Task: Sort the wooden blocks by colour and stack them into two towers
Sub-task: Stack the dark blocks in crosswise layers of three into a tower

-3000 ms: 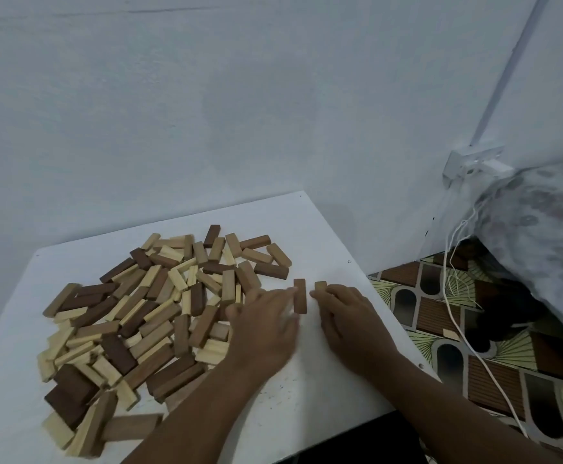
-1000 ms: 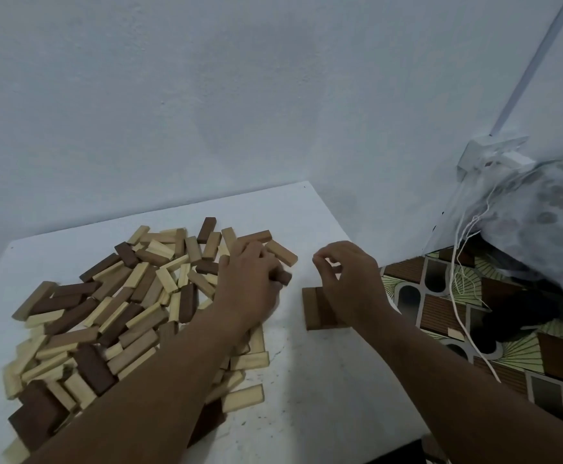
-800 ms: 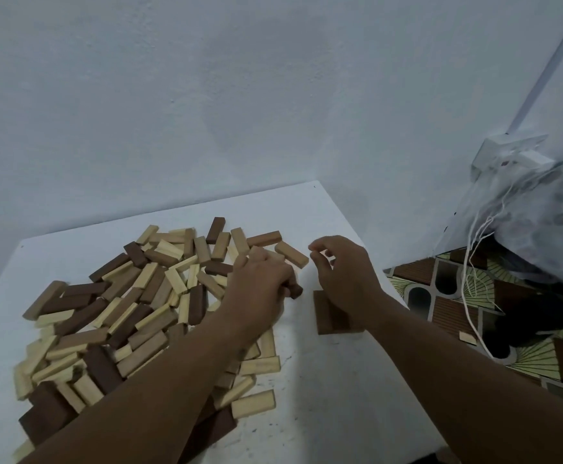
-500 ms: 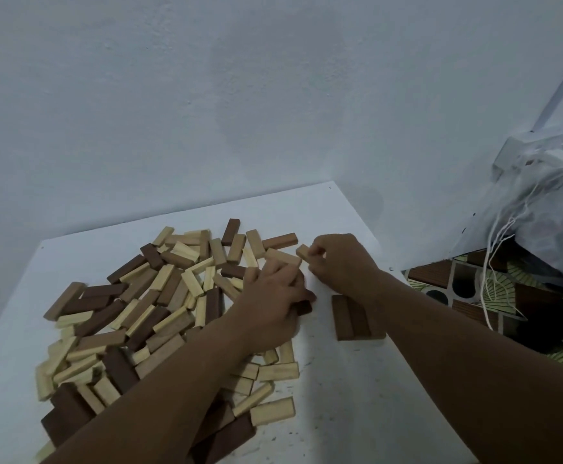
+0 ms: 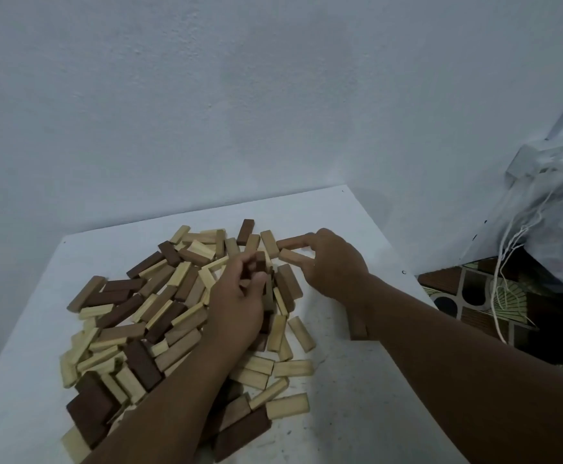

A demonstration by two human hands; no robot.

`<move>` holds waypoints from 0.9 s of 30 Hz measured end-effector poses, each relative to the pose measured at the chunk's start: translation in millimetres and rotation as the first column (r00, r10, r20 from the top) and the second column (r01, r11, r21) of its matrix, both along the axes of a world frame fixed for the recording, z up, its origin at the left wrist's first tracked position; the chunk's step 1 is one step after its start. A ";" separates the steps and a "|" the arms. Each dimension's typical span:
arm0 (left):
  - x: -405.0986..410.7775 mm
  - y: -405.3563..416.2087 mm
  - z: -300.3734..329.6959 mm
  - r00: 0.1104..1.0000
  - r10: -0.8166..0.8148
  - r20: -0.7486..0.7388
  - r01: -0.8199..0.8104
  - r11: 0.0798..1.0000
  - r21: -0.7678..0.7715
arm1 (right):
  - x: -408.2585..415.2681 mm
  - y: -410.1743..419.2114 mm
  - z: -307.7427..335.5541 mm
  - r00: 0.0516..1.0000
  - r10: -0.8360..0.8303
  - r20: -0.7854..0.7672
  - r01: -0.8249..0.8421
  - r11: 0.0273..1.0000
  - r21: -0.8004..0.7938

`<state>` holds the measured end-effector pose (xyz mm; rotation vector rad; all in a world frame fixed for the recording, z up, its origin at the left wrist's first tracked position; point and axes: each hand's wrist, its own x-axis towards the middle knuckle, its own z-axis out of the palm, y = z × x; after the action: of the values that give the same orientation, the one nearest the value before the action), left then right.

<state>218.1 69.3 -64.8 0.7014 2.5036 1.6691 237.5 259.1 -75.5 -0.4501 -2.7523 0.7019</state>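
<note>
The pile of wooden blocks [image 5: 159, 316] covers the table's left and middle. The left hand [image 5: 239, 296], at the pile's 3 o'clock edge as before, now has curled fingers clamped on a dark block [image 5: 260, 261]. At the pile's 1 o'clock, the right hand [image 5: 335, 262] has reached further out and pinches a brown block [image 5: 291, 256]. The started stack [image 5: 357, 326], plainly seen earlier, is now mostly hidden under the right forearm. The white table [image 5: 357, 396] stands against a pale wall [image 5: 239, 95]; at 3 o'clock lie patterned floor [image 5: 474, 296], white cables [image 5: 507, 256] and a bag [image 5: 561, 229]
</note>
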 end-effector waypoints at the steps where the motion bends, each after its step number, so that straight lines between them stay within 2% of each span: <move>1: -0.2 -5.6 -0.9 1.000 0.020 0.024 -0.020 1.000 0.015 | -0.7 -2.8 -2.3 1.000 -0.005 0.030 0.006 1.000 -0.012; 4: 10.5 -20.0 2.8 0.996 0.042 0.073 -0.045 0.998 0.037 | 3.3 -4.8 -0.4 0.993 -0.068 0.097 0.066 0.997 0.031; 8: 36.8 -31.4 8.2 0.993 0.032 0.113 -0.035 0.999 0.027 | 41.6 -12.3 16.5 0.993 -0.120 -0.015 0.120 0.993 0.002; 12: 74.0 -32.4 12.8 0.992 -0.031 0.124 0.029 0.999 0.012 | 116.6 -28.6 31.3 0.994 -0.100 0.033 0.100 0.995 -0.015; 16: 103.6 -23.3 4.7 0.995 -0.086 0.044 0.090 0.991 -0.104 | 184.3 -49.5 32.2 0.988 -0.074 0.137 0.081 0.996 -0.046; 21: 123.8 -11.3 -9.5 0.984 -0.154 -0.084 0.120 0.939 -0.321 | 209.0 -58.2 16.7 0.964 -0.034 0.265 0.061 0.994 -0.092; 23: 124.4 -9.4 -15.1 0.964 -0.211 -0.161 0.134 0.911 -0.391 | 209.4 -56.3 18.6 0.983 -0.049 0.175 0.076 0.986 -0.151; 25: 124.1 -8.1 -18.1 0.950 -0.259 -0.176 0.156 0.879 -0.451 | 210.3 -52.3 24.5 0.993 -0.085 0.079 0.100 0.973 -0.210; 27: 123.2 -6.0 -17.6 0.942 -0.279 -0.185 0.164 0.867 -0.471 | 210.1 -45.5 29.5 0.990 -0.098 0.100 0.115 0.975 -0.189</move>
<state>341.3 63.3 -82.4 1.1412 2.6914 0.9172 447.7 213.6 -46.0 -0.6814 -2.7280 0.9497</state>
